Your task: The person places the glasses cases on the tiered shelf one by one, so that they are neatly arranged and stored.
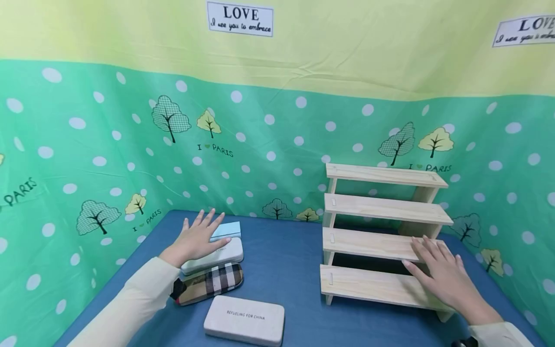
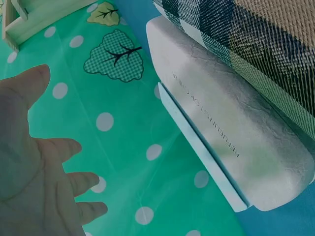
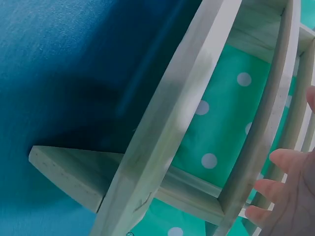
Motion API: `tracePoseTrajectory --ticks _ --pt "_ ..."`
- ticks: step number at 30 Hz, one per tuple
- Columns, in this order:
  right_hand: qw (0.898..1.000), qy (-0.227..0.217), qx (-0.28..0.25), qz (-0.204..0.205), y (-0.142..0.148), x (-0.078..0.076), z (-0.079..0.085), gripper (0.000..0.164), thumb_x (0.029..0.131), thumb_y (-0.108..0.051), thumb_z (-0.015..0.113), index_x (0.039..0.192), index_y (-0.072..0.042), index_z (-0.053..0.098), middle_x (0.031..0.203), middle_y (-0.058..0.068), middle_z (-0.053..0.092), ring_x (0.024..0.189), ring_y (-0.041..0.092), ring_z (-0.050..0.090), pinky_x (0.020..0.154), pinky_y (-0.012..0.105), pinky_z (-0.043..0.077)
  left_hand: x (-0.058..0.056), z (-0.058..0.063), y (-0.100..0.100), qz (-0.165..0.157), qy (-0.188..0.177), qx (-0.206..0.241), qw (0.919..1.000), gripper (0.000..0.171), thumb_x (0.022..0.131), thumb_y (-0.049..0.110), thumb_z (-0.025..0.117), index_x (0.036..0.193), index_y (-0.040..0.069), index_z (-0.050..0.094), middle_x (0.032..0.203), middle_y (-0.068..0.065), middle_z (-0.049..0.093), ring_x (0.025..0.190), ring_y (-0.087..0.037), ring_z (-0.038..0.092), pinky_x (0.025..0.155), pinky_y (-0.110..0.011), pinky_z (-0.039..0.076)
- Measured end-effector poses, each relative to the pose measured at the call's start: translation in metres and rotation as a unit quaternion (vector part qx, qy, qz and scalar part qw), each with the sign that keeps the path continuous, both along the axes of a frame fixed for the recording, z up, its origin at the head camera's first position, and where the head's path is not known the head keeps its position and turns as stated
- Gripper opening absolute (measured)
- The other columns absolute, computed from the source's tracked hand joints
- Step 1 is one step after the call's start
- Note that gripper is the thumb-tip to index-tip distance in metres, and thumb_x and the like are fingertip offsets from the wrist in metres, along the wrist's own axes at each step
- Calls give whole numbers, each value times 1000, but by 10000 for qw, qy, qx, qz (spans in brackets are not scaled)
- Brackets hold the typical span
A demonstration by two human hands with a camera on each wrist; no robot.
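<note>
My left hand [image 1: 198, 242] is spread with straight fingers above a row of things on the left. Beneath and beside it are a flat light-blue box [image 1: 229, 229], a white case [image 1: 231, 250] and a plaid pouch [image 1: 221, 280]. In the left wrist view the lettered white case [image 2: 211, 113] lies between the light-blue box [image 2: 197, 147] and the pouch [image 2: 275, 54], with no thing in the hand. My right hand [image 1: 446, 279], fingers extended, is over the right end of a wooden four-step shelf [image 1: 368, 284]. That hand overlaps its lower steps and grips nothing.
Nearer the front lies another white case [image 1: 244, 320] lettered "REFUELING FOR CHINA". Everything stands on a blue tabletop [image 1: 282, 260]. A green and yellow patterned cloth [image 1: 269, 164] hangs behind and along the sides. Blue surface lies between the cases and the shelf.
</note>
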State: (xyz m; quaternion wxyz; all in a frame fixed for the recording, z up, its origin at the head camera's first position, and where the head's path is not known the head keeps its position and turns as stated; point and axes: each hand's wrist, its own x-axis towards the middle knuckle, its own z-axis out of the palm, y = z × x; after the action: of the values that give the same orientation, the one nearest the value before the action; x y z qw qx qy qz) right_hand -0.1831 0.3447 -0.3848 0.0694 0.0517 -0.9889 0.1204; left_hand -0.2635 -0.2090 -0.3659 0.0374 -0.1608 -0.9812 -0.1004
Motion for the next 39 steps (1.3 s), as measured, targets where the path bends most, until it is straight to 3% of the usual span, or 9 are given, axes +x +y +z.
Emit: tracePoseTrajectory --ticks 8,17,27,39 --pt "10000 25 60 -65 6 8 3 79 93 -57 43 150 -5 23 149 32 18 133 55 9 91 76 7 2 1 -1 -72 17 60 10000 78 91 54 51 149 8 27 153 -24 16 138 -48 7 100 -71 4" --pt "9997 -53 114 -215 19 14 1 82 92 -58 44 149 -3 22 149 33 15 130 58 11 90 76 7 2 -1 -4 -110 -30 71 9999 81 90 58 49 149 9 27 153 -24 17 138 -48 7 100 -72 3" --pt "9990 200 320 -241 34 16 -2 79 93 -55 45 145 1 28 144 35 22 126 60 15 89 76 10 1 -4 -8 -94 -29 104 9999 80 90 57 50 149 9 27 154 -23 16 138 -48 7 100 -72 3" --pt "9988 411 153 -200 44 15 -7 79 94 -50 48 149 -2 19 141 39 25 123 63 17 91 74 11 -4 -5 -10 -175 49 78 9998 79 90 54 53 149 9 28 153 -24 19 138 -48 9 100 -72 5"
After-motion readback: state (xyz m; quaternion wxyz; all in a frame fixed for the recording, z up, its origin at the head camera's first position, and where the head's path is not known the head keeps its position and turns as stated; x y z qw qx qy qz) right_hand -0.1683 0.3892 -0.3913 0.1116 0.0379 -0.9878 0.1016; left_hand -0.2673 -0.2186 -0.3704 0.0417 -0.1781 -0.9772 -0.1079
